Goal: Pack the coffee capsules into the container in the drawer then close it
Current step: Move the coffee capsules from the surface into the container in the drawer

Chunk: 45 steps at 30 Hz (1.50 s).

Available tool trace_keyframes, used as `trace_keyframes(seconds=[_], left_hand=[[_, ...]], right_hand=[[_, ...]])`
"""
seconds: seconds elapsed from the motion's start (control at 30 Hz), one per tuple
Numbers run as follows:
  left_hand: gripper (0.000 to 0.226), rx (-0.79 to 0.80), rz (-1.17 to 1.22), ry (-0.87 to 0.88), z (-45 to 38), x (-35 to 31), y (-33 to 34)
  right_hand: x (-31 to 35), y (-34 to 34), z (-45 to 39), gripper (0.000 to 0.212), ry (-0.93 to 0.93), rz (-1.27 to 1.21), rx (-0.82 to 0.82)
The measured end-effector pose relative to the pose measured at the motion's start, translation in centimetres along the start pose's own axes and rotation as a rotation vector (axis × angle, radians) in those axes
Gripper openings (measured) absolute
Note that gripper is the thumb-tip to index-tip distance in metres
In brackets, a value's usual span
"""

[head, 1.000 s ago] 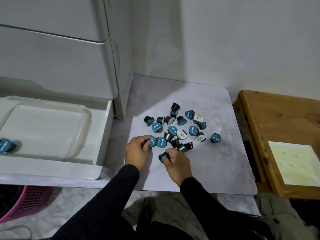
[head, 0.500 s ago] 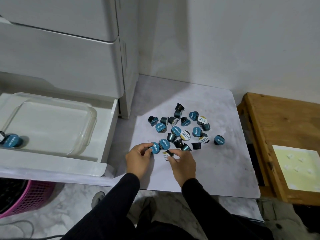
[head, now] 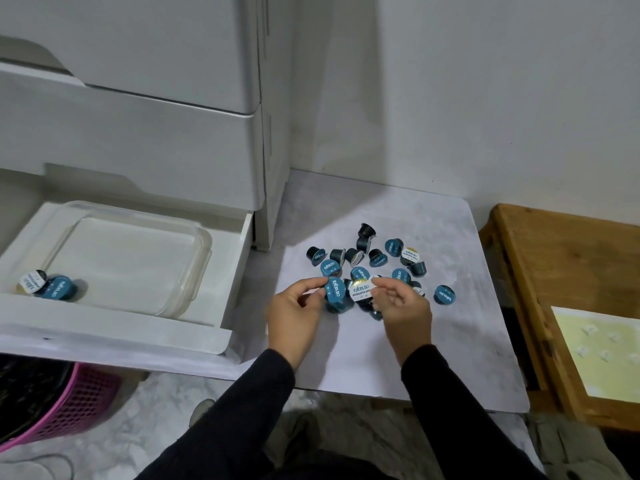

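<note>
Several dark coffee capsules point(head: 375, 257) with blue or white lids lie scattered on a pale marble-look mat point(head: 433, 341). My left hand point(head: 294, 311) pinches a blue-lidded capsule point(head: 335, 291) at the near edge of the pile. My right hand point(head: 403, 308) pinches a white-lidded capsule point(head: 360, 291) right beside it. To the left, the open white drawer point(head: 221, 306) holds a clear plastic container point(head: 138, 258). Two capsules point(head: 48, 285), one white-lidded and one blue-lidded, lie at the container's near left corner.
Shut white drawer fronts point(head: 138, 140) rise above the open drawer. A wooden board point(head: 540, 271) with a yellow sheet point(head: 599, 351) lies right of the mat. A pink basket point(head: 69, 403) sits below the drawer front. A white wall stands behind.
Both hands have lifted their capsules off the mat, lids turned toward me. The right hand now holds a white-lidded capsule. The view has shifted left and closer.
</note>
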<state>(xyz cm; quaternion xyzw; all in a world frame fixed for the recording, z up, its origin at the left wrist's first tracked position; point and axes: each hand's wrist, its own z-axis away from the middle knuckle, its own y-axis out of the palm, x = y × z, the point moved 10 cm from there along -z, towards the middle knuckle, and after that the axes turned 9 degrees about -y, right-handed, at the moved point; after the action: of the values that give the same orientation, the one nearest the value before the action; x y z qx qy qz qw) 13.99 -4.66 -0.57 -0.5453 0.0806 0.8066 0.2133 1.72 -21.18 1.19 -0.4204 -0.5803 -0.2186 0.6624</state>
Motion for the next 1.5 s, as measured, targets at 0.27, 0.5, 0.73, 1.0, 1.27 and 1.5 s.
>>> trace_keyframes(seconds=[0.27,0.5,0.73,1.0,1.27,1.5], left_hand=[[0.021,0.030,-0.001,0.243,1.0,-10.3,-5.6],[0.021,0.149,-0.208,0.301,-2.3,-14.6,-15.8],[0.018,0.229,-0.649,0.206,-10.6,-11.9,-26.9],[0.022,0.550,-0.967,0.129,-15.9,-5.4,-29.8],[0.017,0.740,-1.043,0.117,-16.7,-1.8,-29.2],[0.016,0.800,-1.102,0.125,-17.0,-0.6,-28.7]], right_hand=[[9.2,2.2,-2.1,0.025,-0.101,-0.201,0.051],[15.5,12.4,-1.0,0.025,-0.173,-0.204,0.311],[16.1,27.0,0.1,0.014,-0.116,-0.018,0.579],[10.3,38.5,2.2,0.018,0.024,0.273,0.804],[7.5,41.8,3.6,0.013,0.041,0.429,0.921],[6.9,42.2,3.6,0.016,-0.020,0.473,0.976]])
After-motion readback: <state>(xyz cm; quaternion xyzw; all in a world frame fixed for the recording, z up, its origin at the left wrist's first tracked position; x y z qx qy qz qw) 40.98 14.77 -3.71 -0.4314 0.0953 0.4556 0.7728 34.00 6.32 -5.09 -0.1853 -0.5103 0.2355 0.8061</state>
